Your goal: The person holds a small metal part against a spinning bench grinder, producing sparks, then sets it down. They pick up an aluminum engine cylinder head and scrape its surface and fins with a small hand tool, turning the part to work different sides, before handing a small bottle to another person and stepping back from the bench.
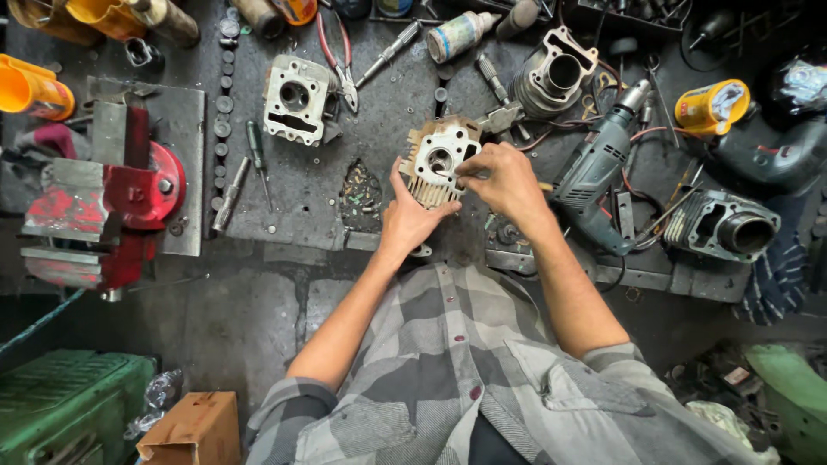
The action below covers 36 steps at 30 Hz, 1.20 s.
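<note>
left hand (412,215): wrapped round the lower edge of a finned cylinder head (439,160), which is kept tilted up just above the counter (284,207), thumb on the near-left side.
right hand (504,179): pinched shut at the fingertips right on the head's face, beside the round bore. Something thin seems to be held there, but it's too small to tell what.
cylinder head: gripped between both hands, straight ahead of the person, fins pointing back toward the left palm.
nearby: a grey power drill (599,168) is parked just right of the right hand, a cylinder barrel (553,79) sits beyond it, and a second head casting (295,99) lies well off past the left hand. A red vise (108,198) is far to the left.
risk: probably the small pinched bit gets dropped into the clutter of loose parts if the grip slips.
risk 2: the head could be tipped off the left palm, since only one edge is supported.
</note>
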Each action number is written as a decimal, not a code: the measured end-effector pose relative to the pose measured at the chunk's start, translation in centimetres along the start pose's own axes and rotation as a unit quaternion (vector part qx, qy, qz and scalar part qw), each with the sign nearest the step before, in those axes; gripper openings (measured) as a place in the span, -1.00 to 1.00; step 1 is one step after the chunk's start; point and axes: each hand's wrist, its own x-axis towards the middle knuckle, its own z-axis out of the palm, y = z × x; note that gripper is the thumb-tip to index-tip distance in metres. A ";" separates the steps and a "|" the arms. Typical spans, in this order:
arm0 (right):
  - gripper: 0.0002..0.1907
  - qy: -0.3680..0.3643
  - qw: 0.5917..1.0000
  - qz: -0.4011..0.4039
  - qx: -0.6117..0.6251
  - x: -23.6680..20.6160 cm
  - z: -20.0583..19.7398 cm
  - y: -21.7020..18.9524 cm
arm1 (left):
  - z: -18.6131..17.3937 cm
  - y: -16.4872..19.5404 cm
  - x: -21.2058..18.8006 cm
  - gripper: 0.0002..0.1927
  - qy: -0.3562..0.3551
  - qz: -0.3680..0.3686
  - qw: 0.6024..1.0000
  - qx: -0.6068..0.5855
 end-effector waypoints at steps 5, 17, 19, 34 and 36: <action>-0.82 0.023 0.999 0.049 0.008 0.0 -0.8 -0.1 | 0.5 -0.4 -0.3 0.38 -0.003 0.003 1.000 -0.019; -0.89 0.124 0.989 0.062 -0.056 -2.7 1.3 -2.5 | 2.2 -3.1 0.7 0.32 -0.016 0.048 0.997 -0.060; -0.89 0.147 0.985 0.049 -0.073 -2.7 1.3 -2.7 | 2.5 -3.5 0.8 0.29 -0.025 0.030 0.997 -0.067; -0.87 0.237 0.957 0.115 0.122 -3.1 -2.9 5.1 | -0.4 -6.2 2.5 -0.23 -0.156 -0.125 0.861 -0.467; -0.87 0.225 0.942 0.175 0.179 -4.4 -1.9 4.6 | -2.1 -6.5 2.6 -0.31 -0.206 -0.182 0.766 -0.582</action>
